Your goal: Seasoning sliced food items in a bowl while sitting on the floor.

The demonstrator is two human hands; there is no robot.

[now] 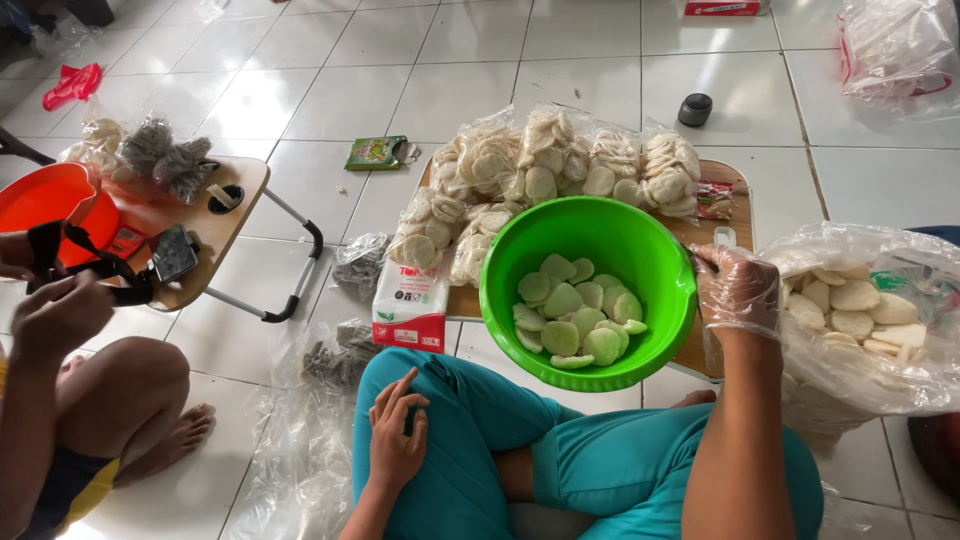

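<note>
Orange basin (45,205), black jar (695,108) (on tiles (300,90))

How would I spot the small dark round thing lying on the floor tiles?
Start at the bright green bowl of pale crackers, then look past the bagged crackers stacked on the wooden board behind it. On the white tiles beyond sits a small dark cylindrical pot, alone, the only black round thing there.

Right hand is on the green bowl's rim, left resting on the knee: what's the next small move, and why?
Probably bring the left hand up to the green bowl. Only the gloved right hand grips its rim, and the bowl, holding round crackers, sits tilted and partly past the low table's edge.
</note>
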